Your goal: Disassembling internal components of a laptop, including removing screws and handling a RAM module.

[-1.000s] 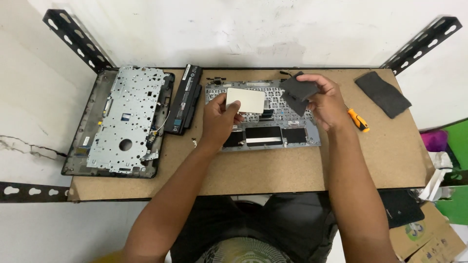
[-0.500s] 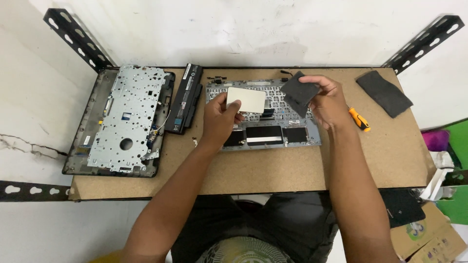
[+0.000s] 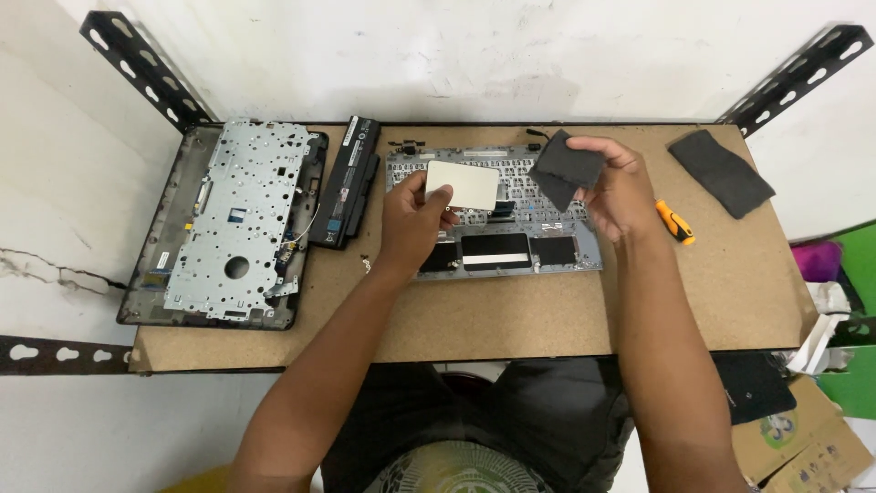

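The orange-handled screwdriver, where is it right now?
In the head view, the orange-handled screwdriver lies on the table, just right of the right hand and left of the dark cloth.

Matt grey cloth [image 3: 566,169]; smooth pale plate [image 3: 463,185] — rough fibreboard table [image 3: 511,315]; perforated bare-metal chassis [image 3: 242,219].

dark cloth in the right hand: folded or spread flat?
Folded. The dark cloth in the right hand shows a crease and two overlapping layers, held up above the keyboard panel.
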